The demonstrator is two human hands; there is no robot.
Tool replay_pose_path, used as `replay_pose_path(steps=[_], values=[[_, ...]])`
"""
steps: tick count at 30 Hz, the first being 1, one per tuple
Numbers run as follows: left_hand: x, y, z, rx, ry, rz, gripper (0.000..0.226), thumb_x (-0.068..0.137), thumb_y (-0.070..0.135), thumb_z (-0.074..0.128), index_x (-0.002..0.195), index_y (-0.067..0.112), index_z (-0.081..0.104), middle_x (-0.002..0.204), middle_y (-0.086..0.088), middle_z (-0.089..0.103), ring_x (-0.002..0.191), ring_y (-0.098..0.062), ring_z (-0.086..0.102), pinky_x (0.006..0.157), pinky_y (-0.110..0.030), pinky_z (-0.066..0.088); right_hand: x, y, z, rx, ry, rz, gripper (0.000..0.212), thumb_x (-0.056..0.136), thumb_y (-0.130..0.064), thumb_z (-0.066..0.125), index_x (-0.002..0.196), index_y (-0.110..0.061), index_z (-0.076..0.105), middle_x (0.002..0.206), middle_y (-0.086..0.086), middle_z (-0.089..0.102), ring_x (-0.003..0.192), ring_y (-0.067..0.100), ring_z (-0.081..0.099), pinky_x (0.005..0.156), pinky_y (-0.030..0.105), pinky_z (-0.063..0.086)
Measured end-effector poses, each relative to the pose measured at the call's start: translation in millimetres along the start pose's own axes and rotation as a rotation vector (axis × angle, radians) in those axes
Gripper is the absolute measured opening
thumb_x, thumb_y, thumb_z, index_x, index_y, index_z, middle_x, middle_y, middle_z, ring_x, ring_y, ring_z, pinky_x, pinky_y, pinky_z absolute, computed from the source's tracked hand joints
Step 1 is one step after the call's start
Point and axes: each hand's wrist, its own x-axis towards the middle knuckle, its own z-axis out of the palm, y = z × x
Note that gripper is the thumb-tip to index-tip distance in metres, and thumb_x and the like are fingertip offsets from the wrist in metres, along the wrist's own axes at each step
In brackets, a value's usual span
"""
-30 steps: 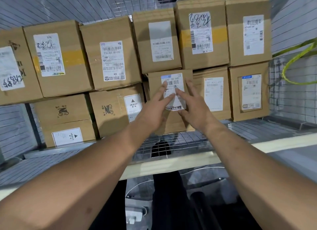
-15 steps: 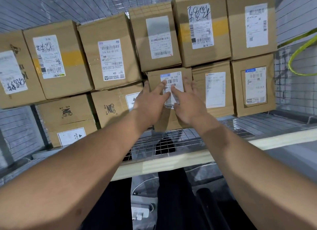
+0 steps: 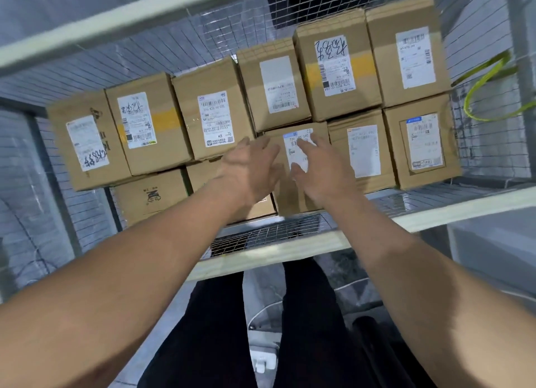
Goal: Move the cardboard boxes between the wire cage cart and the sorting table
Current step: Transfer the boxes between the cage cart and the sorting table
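Note:
Several brown cardboard boxes with white shipping labels are stacked in two rows inside the wire cage cart (image 3: 278, 237). A narrow box (image 3: 290, 190) stands in the lower row at the middle, wedged between its neighbours. My left hand (image 3: 249, 170) lies flat on its front face near the left edge, fingers straight. On the box's white label rests my right hand (image 3: 316, 170), its fingers spread. Neither hand curls round the box.
A taller box (image 3: 362, 153) and a taped box (image 3: 420, 141) stand to the right; a box (image 3: 150, 196) sits low on the left. The cart's pale front rail (image 3: 435, 213) crosses below my arms. A yellow-green cord (image 3: 487, 74) hangs on the right mesh wall.
Both hands have stayed pressed flat on the narrow box's front. My view has tilted up and pulled back, showing the cart's upper rail.

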Motion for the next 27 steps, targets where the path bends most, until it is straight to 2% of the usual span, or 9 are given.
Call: replay_pose_path(steps=[2,8,12,16,19,23,27], values=[[-21.7,6.2,-24.3,0.025,0.023,0.020,0.049,0.107,0.044,0.037,0.149,0.021,0.048,0.162,-0.003,0.037,0.146,-0.030,0.038,0.121,-0.042,0.031,-20.1,-11.6,-17.0,0.002,0.036,0.009,0.062,0.101,-0.048,0.057,0.157,-0.026,0.043,0.168,0.005,0.029,0.148,0.028,0.038,0.108,0.044,0.043],[-74.8,7.8,-84.7,0.029,0.134,0.111,0.051,0.107,0.047,0.037,0.153,0.025,0.043,0.164,-0.002,0.035,0.146,-0.035,0.036,0.114,-0.048,0.040,-84.0,-53.3,-59.9,0.023,0.184,0.043,0.058,0.101,-0.056,0.049,0.152,-0.029,0.050,0.165,0.005,0.035,0.144,0.029,0.041,0.106,0.044,0.043],[-105.8,3.3,-126.0,0.068,0.194,0.243,0.054,0.105,0.048,0.039,0.154,0.026,0.041,0.161,-0.005,0.039,0.143,-0.036,0.040,0.109,-0.053,0.044,-127.9,-89.0,-88.4,0.010,0.281,0.087,0.061,0.099,-0.061,0.047,0.151,-0.029,0.049,0.165,0.004,0.035,0.145,0.029,0.041,0.106,0.048,0.045],[-136.4,7.9,-174.0,0.151,0.213,0.375,0.056,0.105,0.048,0.039,0.157,0.028,0.035,0.165,-0.004,0.033,0.149,-0.037,0.033,0.116,-0.052,0.038,-180.1,-126.5,-115.2,0.056,0.416,0.181,0.057,0.100,-0.059,0.049,0.151,-0.033,0.050,0.166,-0.001,0.032,0.143,0.026,0.044,0.108,0.044,0.042],[-162.0,18.1,-210.0,0.222,0.253,0.530,0.056,0.104,0.048,0.036,0.156,0.027,0.037,0.161,-0.005,0.038,0.143,-0.037,0.040,0.113,-0.050,0.040,-222.2,-151.4,-138.2,0.061,0.483,0.280,0.057,0.100,-0.055,0.047,0.154,-0.037,0.043,0.168,-0.003,0.027,0.148,0.024,0.038,0.110,0.043,0.040],[-200.2,40.5,-248.8,0.287,0.315,0.718,0.057,0.101,0.053,0.032,0.150,0.026,0.043,0.153,-0.005,0.045,0.133,-0.037,0.048,0.104,-0.052,0.047,-283.7,-174.4,-163.3,0.069,0.649,0.356,0.060,0.095,-0.061,0.049,0.151,-0.039,0.047,0.165,-0.002,0.035,0.145,0.026,0.042,0.105,0.045,0.046],[-242.6,78.1,-276.4,0.369,0.377,0.901,0.056,0.104,0.051,0.037,0.152,0.023,0.043,0.156,-0.009,0.044,0.138,-0.037,0.046,0.116,-0.049,0.038,-351.2,-190.0,-183.5,0.081,0.791,0.471,0.060,0.094,-0.064,0.050,0.149,-0.040,0.050,0.162,-0.002,0.040,0.142,0.027,0.045,0.106,0.045,0.045]])
